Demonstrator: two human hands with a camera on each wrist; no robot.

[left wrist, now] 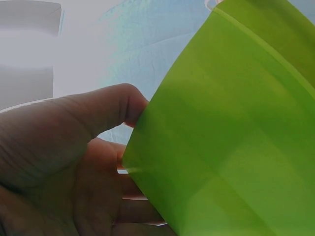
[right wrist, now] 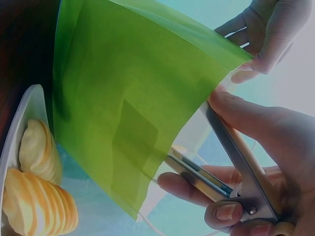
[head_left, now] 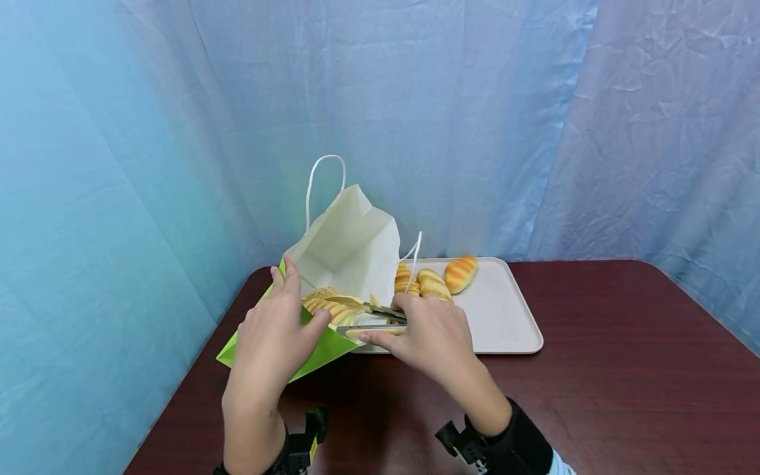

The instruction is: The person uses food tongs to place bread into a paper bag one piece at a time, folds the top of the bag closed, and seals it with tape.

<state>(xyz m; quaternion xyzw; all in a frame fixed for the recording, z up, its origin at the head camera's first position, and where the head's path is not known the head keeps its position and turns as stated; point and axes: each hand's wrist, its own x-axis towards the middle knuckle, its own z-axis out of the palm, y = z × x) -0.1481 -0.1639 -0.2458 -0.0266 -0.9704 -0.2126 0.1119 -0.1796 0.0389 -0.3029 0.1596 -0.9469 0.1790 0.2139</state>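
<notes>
A green paper bag (head_left: 325, 355) with a white inside lies tilted, its mouth toward me. My left hand (head_left: 270, 336) pinches the edge of its mouth, thumb and fingers on either side of the paper in the left wrist view (left wrist: 106, 132). Metal tongs (right wrist: 234, 147) are in my right hand (head_left: 436, 330), thumb on one arm and fingers round the other. The tongs' arms stand spread and reach into the bag's mouth. Sliced-looking bread (head_left: 347, 315) lies inside the bag, close to the tongs' ends. The bag's wall hides those ends in the right wrist view.
A white tray (head_left: 495, 316) stands behind and to the right of the bag. Several bread rolls lie on it, including a golden roll (head_left: 460, 274) and a striped roll (right wrist: 42, 201). White string handles (head_left: 309, 191) rise from the bag. Blue curtains (head_left: 445, 132) hang behind the dark table (head_left: 623, 349).
</notes>
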